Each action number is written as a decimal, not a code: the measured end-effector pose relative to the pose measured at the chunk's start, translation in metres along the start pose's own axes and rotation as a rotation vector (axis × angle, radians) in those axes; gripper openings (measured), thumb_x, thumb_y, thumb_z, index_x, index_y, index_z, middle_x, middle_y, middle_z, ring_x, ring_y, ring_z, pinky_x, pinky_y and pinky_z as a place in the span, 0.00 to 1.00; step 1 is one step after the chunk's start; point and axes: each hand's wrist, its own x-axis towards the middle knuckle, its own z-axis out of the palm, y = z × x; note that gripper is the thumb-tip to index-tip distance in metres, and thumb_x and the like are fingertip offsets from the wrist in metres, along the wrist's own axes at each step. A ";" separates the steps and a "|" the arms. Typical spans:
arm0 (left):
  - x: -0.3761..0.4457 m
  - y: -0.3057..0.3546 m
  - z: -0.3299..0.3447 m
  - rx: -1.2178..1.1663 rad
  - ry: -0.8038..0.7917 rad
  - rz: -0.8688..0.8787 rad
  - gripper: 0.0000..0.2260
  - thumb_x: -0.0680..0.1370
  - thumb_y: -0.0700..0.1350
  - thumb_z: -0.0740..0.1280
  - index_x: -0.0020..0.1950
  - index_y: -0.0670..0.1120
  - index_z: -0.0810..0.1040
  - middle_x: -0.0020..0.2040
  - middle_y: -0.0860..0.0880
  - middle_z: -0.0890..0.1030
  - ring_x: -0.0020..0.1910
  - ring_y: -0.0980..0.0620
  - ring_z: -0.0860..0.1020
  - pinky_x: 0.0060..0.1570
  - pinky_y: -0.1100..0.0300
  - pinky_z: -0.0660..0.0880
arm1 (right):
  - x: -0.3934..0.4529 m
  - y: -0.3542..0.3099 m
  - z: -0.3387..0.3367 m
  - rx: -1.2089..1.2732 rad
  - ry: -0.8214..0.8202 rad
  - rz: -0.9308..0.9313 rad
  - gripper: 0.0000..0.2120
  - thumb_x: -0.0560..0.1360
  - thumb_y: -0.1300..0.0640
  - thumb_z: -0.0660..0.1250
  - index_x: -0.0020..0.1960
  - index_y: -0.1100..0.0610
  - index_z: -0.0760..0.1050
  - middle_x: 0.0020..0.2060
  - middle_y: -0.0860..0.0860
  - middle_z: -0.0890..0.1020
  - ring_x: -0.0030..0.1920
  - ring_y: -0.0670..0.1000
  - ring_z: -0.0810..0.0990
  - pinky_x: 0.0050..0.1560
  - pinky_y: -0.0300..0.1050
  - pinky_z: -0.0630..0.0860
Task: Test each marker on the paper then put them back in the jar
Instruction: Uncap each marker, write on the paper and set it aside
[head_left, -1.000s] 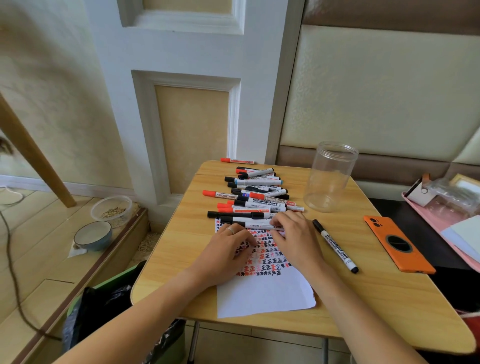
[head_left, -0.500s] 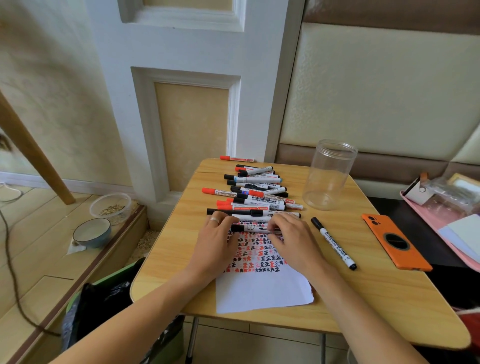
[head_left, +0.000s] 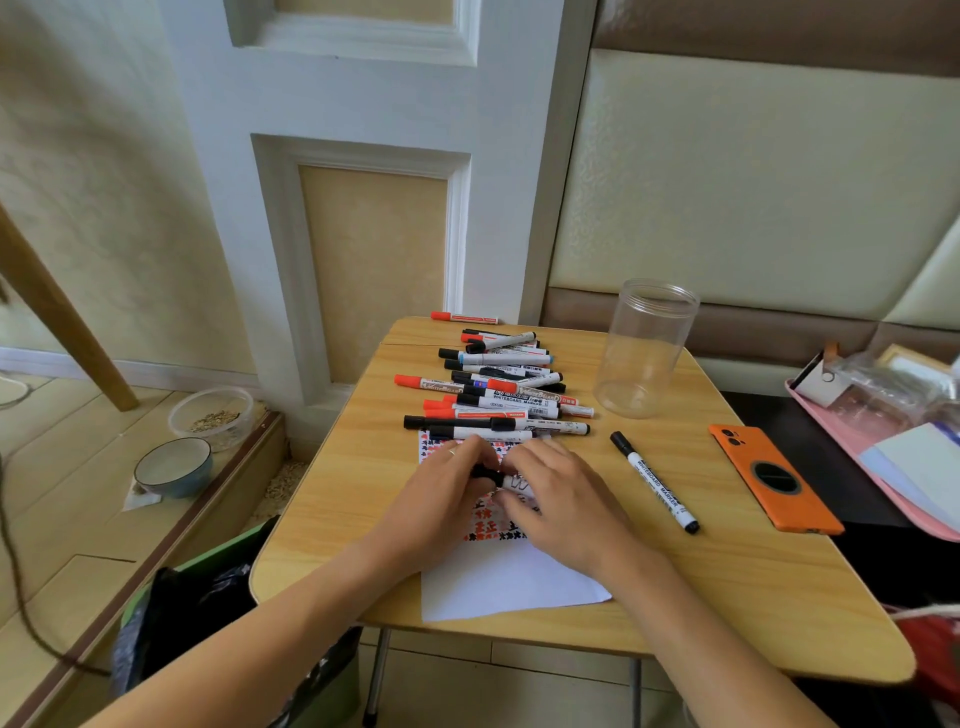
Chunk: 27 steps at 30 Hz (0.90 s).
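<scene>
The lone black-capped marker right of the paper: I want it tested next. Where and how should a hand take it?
Grip the lone marker at mid-barrel, from above, with the right hand, which is nearer. It lies flat on the table, apart from the phone and paper, so fingers can likely straddle its slim barrel across its width.

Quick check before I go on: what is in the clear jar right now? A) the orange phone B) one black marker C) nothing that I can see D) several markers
C: the clear jar stands upright and see-through with no marker inside, while the pile of markers lies on the table to its left and both hands, left and right, hold one marker over the paper.
</scene>
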 end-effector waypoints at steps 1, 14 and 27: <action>-0.001 0.002 0.000 -0.020 -0.006 0.007 0.07 0.81 0.37 0.65 0.56 0.47 0.71 0.50 0.52 0.77 0.48 0.53 0.73 0.46 0.57 0.71 | -0.001 -0.003 -0.001 0.007 -0.007 0.014 0.09 0.81 0.49 0.65 0.57 0.53 0.74 0.49 0.45 0.76 0.50 0.48 0.71 0.46 0.44 0.69; 0.005 0.004 -0.010 -0.159 -0.192 -0.070 0.18 0.85 0.55 0.55 0.42 0.46 0.74 0.35 0.51 0.75 0.34 0.55 0.69 0.36 0.56 0.65 | -0.010 -0.009 -0.001 -0.164 0.138 -0.068 0.13 0.80 0.44 0.59 0.48 0.51 0.77 0.37 0.46 0.76 0.34 0.48 0.76 0.30 0.39 0.65; 0.010 0.004 -0.010 -0.005 -0.067 0.119 0.21 0.85 0.56 0.51 0.48 0.44 0.76 0.43 0.51 0.74 0.44 0.51 0.69 0.44 0.58 0.67 | -0.010 -0.005 -0.010 -0.111 -0.051 0.081 0.25 0.79 0.30 0.45 0.51 0.48 0.69 0.33 0.46 0.75 0.34 0.57 0.74 0.32 0.48 0.67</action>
